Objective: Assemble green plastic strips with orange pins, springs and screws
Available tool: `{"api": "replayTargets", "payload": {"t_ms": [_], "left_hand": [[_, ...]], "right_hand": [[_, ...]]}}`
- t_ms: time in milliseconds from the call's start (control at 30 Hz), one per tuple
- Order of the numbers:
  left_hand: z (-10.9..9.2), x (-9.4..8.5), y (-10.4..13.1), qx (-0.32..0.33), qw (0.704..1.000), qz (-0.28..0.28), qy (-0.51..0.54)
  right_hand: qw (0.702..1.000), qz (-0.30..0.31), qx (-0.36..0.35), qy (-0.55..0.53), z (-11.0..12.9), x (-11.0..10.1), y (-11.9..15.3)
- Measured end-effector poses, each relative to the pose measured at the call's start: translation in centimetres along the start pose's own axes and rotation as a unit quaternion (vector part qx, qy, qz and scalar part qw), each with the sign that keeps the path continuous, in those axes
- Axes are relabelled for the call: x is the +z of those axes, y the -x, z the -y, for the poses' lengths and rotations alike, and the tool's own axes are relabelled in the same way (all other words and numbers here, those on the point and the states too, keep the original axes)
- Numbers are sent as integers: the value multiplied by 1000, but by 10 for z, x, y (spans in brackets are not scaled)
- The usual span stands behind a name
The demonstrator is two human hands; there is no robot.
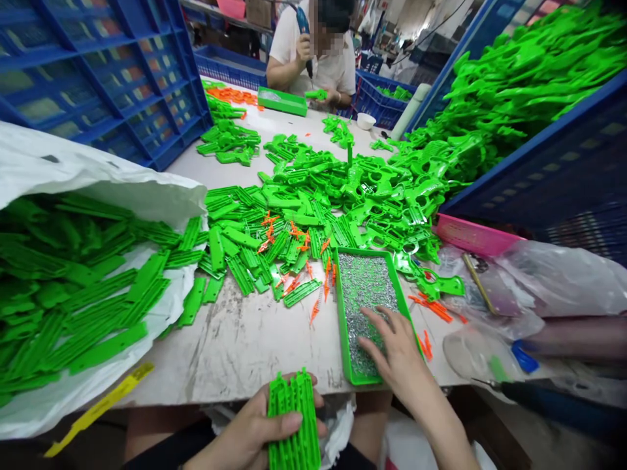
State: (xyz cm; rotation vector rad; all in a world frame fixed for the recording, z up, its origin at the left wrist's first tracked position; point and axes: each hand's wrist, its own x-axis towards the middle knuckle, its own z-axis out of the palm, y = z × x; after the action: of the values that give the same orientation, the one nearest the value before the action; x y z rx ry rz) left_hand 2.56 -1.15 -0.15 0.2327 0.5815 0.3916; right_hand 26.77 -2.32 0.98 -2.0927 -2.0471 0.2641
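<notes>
My left hand (pixel 272 421) grips a stack of long green plastic pieces (pixel 294 424) with ribbed faces, low in the view before the table edge. My right hand (pixel 394 346) is over a green tray (pixel 344 326), its thumb and fingers apart and fingertips at the small silvery metal bits (pixel 365 281) inside. They are too small to name surely. Left of the tray lie orange plastic pieces (pixel 327 281), some beside thin springs, among loose green strips (pixel 240 274).
A white sack (pixel 98 163) spills green strips at left. Green toy gun halves (pixel 382 189) are heaped mid-table. Blue crates (pixel 553 150) flank both sides; the right one is full. Opposite, a co-worker (pixel 289 72) holds a power screwdriver (pixel 302 26). Another arm (pixel 578 343) enters at right.
</notes>
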Motion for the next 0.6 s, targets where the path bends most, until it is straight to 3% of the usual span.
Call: {"api": "replayTargets", "payload": {"t_ms": [133, 333, 467, 600], "left_hand": [[2, 0, 1, 1, 1000, -5, 1], [3, 0, 3, 7, 999, -31, 4], [4, 2, 2, 14, 1000, -27, 2], [6, 5, 2, 13, 999, -32, 1]], "right_hand": [[991, 99, -79, -39, 0, -9, -21], [991, 115, -31, -54, -24, -33, 7], [979, 192, 8, -71, -23, -35, 20], [979, 197, -29, -49, -23, -33, 23]]}}
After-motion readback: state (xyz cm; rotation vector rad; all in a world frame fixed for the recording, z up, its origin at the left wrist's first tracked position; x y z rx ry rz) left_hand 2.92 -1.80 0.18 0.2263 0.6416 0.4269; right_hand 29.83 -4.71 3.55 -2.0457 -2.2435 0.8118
